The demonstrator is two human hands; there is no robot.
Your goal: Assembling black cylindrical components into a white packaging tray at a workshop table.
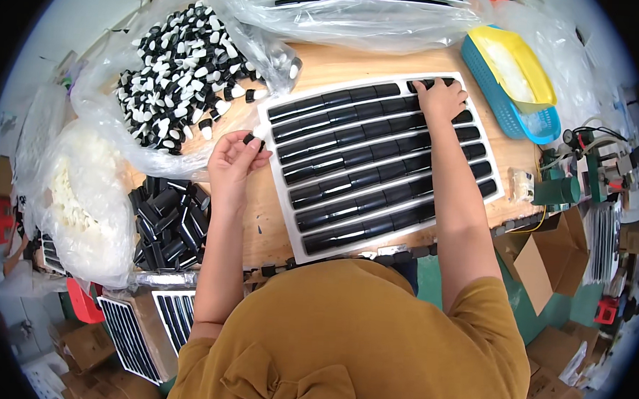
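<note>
In a crowded workshop, over a wooden table (327, 62), bent toward a white tray (288, 209) set at a slant and lined with seven rows of shiny black tubes (368, 227). With the left hand (233, 159), held a small black-and-white cap (253, 142) just off the tray's left edge, near its far corner, thumb and fingers pinched together on it. Reached the right hand (442, 101) across to the tray's far right corner, fingers bent over the end of the farthest row. Could not tell that grip as clamped or merely resting.

Had a heap of loose caps (174, 69) on clear plastic to the left of the tray, toward its far side, and a pile of loose tubes (170, 224) to the left of its near half. Saw, farther left of the tray, a clear bag (81, 201) of pale pieces. Had, beyond the tray, a big plastic wrap (357, 28) around more black-filled trays. Saw a yellow basket (530, 106) nested in a blue basket (488, 85) just right of the tray's far corner, and an open cardboard box (558, 255) below and right of the tray.
</note>
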